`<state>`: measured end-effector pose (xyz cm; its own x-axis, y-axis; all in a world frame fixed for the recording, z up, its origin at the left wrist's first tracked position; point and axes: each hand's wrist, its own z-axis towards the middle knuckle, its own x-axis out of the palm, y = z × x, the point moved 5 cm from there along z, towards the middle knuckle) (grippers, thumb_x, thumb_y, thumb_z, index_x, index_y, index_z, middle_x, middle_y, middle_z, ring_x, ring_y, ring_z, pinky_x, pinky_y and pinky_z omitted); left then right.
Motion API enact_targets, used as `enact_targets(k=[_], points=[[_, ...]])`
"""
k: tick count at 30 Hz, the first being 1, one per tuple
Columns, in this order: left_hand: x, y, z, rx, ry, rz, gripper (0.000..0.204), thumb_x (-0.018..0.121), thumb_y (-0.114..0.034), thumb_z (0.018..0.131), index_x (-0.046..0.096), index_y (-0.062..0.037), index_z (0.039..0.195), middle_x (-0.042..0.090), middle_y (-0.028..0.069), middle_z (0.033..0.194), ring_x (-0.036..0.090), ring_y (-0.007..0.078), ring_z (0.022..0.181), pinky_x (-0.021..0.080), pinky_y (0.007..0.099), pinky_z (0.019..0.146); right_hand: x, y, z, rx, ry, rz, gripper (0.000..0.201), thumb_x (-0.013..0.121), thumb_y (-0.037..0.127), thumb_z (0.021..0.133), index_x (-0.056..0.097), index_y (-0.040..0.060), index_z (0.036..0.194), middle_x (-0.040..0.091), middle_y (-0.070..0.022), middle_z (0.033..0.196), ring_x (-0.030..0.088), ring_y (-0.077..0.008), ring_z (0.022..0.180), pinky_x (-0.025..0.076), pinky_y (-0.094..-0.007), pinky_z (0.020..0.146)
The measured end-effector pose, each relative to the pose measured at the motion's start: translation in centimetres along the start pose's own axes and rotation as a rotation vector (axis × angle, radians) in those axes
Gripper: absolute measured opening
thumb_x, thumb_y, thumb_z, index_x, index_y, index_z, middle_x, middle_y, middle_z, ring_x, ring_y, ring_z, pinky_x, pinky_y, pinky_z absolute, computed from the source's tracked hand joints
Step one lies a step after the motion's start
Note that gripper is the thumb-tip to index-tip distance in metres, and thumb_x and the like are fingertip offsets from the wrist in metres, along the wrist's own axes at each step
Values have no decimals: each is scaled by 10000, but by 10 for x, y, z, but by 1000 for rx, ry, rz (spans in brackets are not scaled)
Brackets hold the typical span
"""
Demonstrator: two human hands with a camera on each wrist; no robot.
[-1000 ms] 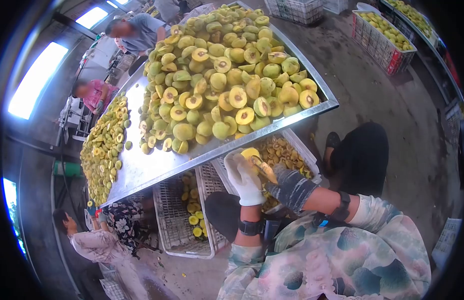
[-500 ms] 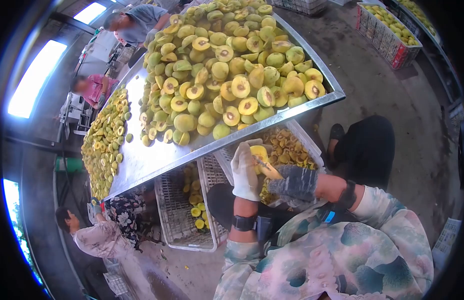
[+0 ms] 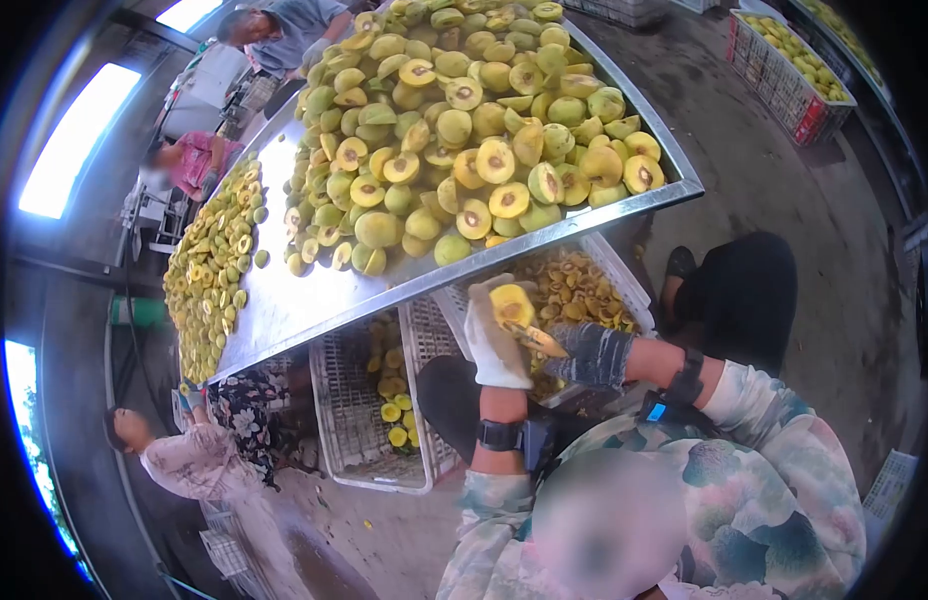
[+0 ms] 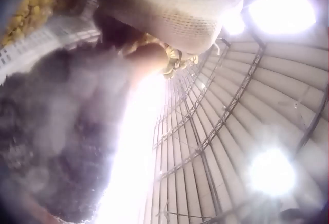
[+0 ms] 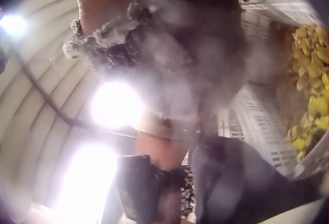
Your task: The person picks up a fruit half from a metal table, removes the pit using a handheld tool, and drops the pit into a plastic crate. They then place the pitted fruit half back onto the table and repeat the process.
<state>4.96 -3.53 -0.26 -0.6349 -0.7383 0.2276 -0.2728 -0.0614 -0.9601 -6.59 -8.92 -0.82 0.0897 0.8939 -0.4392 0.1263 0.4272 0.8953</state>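
Note:
In the head view my left hand point(image 3: 497, 345), in a white glove, holds a yellow peach half point(image 3: 511, 305) with its cut face turned up. My right hand point(image 3: 589, 356), in a dark grey knitted glove, grips a small pitting tool with a tan handle point(image 3: 544, 342). The tool's front end meets the lower edge of the peach half. Both hands are just below the near edge of a metal table point(image 3: 464, 262), over a crate. The left wrist view catches the white glove point(image 4: 175, 16) from the side; the right wrist view shows the grey glove point(image 5: 190, 44), blurred, its fingertips hidden.
A big heap of halved peaches point(image 3: 454, 130) covers the table, with a smaller heap point(image 3: 216, 260) at left. Below stand a crate of brownish-yellow pieces point(image 3: 574, 290) and a crate with some halves point(image 3: 369, 470). Other people point(image 3: 199, 460) work around the table.
The peach half has turned in my left hand, so its cut face now shows more fully. The tool has tilted flatter against its lower edge. The head view has shifted slightly.

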Motion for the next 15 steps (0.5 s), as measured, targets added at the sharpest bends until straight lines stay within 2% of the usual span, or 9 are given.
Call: enact_targets(k=[2, 3, 4, 6, 7, 11, 13, 14, 15], points=[[-24, -2, 2, 75, -232, -89, 451, 348, -403, 958, 547, -7, 1044, 639, 133, 864, 594, 172, 673, 487, 256, 559, 15, -27, 1, 70, 82, -154, 366, 569, 258, 834, 539, 59, 1139, 616, -217, 860, 610, -338, 791, 476, -398, 680], [-29, -16, 0, 130, -273, 35, 446, 357, -417, 952, 531, -25, 1077, 636, 118, 888, 583, 161, 635, 472, 238, 496, 21, -43, -2, 148, 158, -307, 377, 572, 277, 821, 543, 46, 1118, 604, -244, 869, 596, -371, 810, 468, -415, 708], [-35, -21, 3, 191, -276, 18, 500, 357, -474, 942, 522, -25, 1088, 636, 114, 906, 577, 151, 624, 477, 238, 511, 22, -47, -7, 145, 156, -311, 377, 572, 277, 821, 543, 46, 1118, 604, -244, 869, 596, -371, 810, 468, -415, 708], [-46, -28, 0, 141, -220, 118, 572, 337, -540, 928, 518, -24, 1098, 633, 123, 917, 583, 154, 647, 482, 239, 527, 14, -65, -16, 414, -51, -182, 385, 575, 290, 816, 543, 38, 1104, 610, -235, 874, 595, -382, 824, 462, -419, 719], [-49, -26, -2, 122, -196, 120, 603, 320, -564, 921, 517, -23, 1101, 632, 128, 919, 585, 156, 651, 485, 245, 528, 16, -57, -13, 245, -165, -100, 385, 575, 292, 811, 533, 21, 1081, 608, -241, 869, 593, -389, 837, 455, -440, 723], [-36, -12, 2, 163, -95, 220, 669, 277, -602, 911, 527, -15, 1113, 630, 132, 923, 595, 174, 769, 495, 284, 673, -5, 2, 5, 167, -309, -150, 342, 556, 284, 823, 534, 22, 1041, 613, -228, 881, 604, -371, 842, 464, -443, 706], [-32, 1, 0, 100, -52, 177, 637, 285, -550, 937, 544, 8, 1104, 622, 123, 943, 569, 170, 922, 448, 289, 839, -9, 16, 13, 348, -122, -312, 289, 523, 291, 850, 544, 41, 994, 623, -211, 873, 617, -341, 840, 476, -441, 684], [-35, 2, -1, 99, -53, 175, 637, 285, -550, 937, 544, 8, 1104, 622, 123, 943, 569, 170, 922, 448, 289, 839, -9, 11, 12, 349, -120, -314, 289, 523, 291, 850, 544, 41, 994, 623, -211, 873, 617, -341, 840, 476, -441, 684], [-44, -7, -5, 275, -174, 386, 569, 321, -485, 950, 548, 17, 1094, 614, 119, 962, 563, 170, 935, 443, 292, 856, -8, 4, 11, 299, -126, -424, 269, 508, 285, 859, 546, 54, 989, 629, -194, 864, 622, -328, 842, 481, -436, 669]])
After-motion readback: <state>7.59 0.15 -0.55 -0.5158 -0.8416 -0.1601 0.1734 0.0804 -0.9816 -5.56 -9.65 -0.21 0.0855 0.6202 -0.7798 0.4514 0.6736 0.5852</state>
